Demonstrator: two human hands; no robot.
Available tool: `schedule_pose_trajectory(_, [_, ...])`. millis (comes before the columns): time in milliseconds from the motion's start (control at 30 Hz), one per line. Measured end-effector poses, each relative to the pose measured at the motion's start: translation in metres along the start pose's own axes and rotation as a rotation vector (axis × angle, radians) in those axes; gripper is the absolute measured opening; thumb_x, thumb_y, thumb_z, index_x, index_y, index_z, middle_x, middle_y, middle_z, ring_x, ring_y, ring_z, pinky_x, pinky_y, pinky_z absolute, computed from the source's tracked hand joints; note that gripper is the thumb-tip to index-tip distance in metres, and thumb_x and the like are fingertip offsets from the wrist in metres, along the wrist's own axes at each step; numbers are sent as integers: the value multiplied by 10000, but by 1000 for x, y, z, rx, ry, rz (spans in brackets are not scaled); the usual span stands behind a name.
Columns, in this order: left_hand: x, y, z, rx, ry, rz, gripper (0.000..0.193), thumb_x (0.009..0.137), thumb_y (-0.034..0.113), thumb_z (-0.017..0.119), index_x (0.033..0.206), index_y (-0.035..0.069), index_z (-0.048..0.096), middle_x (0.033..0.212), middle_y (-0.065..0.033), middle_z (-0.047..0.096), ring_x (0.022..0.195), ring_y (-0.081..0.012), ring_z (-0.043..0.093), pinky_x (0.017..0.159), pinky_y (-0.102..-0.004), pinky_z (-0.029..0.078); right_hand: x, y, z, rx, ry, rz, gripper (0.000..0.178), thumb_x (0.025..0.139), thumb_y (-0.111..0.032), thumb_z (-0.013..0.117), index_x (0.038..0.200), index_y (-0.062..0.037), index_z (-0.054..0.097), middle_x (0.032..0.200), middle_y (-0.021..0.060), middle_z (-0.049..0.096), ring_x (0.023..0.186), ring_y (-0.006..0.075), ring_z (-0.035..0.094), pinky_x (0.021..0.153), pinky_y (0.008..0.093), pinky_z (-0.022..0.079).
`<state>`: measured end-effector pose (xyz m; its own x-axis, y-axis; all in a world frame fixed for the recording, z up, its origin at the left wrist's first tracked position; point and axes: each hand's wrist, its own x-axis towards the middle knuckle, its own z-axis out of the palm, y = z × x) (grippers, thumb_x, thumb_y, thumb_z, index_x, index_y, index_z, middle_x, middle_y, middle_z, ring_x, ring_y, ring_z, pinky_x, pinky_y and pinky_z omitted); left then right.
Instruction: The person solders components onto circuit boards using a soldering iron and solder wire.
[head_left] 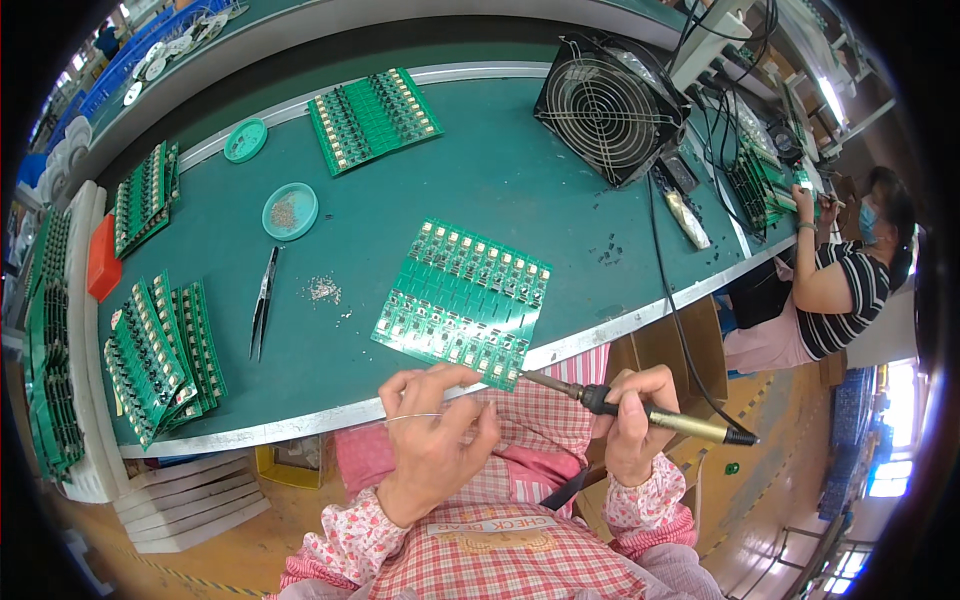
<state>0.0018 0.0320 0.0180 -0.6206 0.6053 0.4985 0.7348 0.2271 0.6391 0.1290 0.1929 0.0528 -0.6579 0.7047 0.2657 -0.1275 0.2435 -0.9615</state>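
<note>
A green circuit board panel (462,298) with rows of small components lies at the front edge of the bench, one corner jutting over it. My right hand (636,420) is closed round a soldering iron (690,422), its tip touching or very near the panel's lower right corner. With curled fingers, my left hand (440,435) pinches a thin solder wire (408,416) just below the panel's near edge. The fingertips of that hand are close to the board; whether they touch it I cannot tell.
Tweezers (264,305), loose small parts (322,289) and a teal dish (290,212) lie left. Stacked boards (160,360) stand farther left; another panel (374,120) is behind. A black fan (605,110) stands back right. The iron's cable (662,270) crosses the edge. A co-worker (835,270) sits right.
</note>
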Motion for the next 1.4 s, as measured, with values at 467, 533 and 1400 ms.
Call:
schedule_pose_trajectory(467, [0,3,7,44,-8,-11,139,706,35,724,727,81,594,1054,-44,634,847,-210,564,893,-408,350,-7,14,2,-172,-177,-313,78,840,-53,643,857,5,593,645,97,638,510,181,598,488,301,473])
schedule_pose_trajectory(533, [0,3,7,55,-6,-7,143,710,36,728,725,81,593,1043,-43,637,841,-209,564,887,-405,354,-6,14,2,-176,-176,-318,77,837,-51,646,856,6,599,646,99,638,510,181,598,486,298,471])
schedule_pose_trajectory(1400, [1,5,4,50,-25,-13,152,741,50,727,723,76,578,1046,-47,648,850,-208,576,889,-398,361,3,10,-9,-275,-335,-671,83,753,-49,684,810,-33,626,600,43,604,475,179,578,450,294,466])
